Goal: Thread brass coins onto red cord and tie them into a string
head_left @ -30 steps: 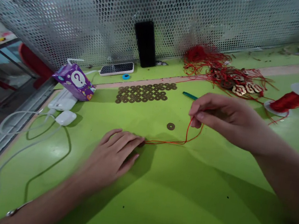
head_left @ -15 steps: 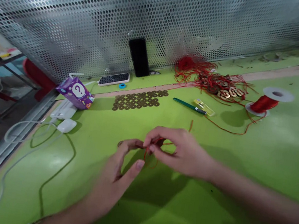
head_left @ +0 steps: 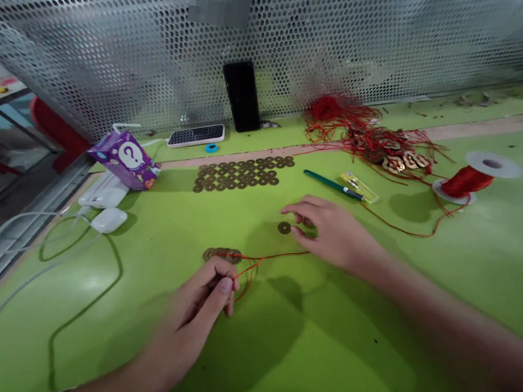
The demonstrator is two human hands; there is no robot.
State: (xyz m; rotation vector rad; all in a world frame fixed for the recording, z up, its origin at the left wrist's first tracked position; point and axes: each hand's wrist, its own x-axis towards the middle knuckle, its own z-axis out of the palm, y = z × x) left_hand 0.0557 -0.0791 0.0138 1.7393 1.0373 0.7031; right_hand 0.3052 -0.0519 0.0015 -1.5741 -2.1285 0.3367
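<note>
My left hand [head_left: 201, 298] is closed, thumb and forefinger pinching a red cord [head_left: 277, 256] near its looped end. Just beyond those fingers a short row of overlapping bronze coins [head_left: 223, 255] lies on the green table [head_left: 339, 365], with the cord running along it. To the right, my right hand [head_left: 337, 233] hovers with curved fingers apart and nothing seen between them. A loose coin with a hole [head_left: 284, 227] lies by its fingertips, and another coin shows partly behind the fingers. The cord passes rightward under my right hand.
Rows of coins [head_left: 239, 176] lie farther back. Beyond are a green pen-like tool [head_left: 332, 184], a yellow case [head_left: 360, 187], a red thread spool [head_left: 467, 181] and a tangle of red cords [head_left: 342, 116]. Phones [head_left: 241, 96], a purple box [head_left: 129, 160] and white cables stand left, before a perforated metal panel [head_left: 169, 25].
My hands have parted: the right let go of the cord and moved up and right, the left drew back slightly. The coin row and loose coins have come into view.
</note>
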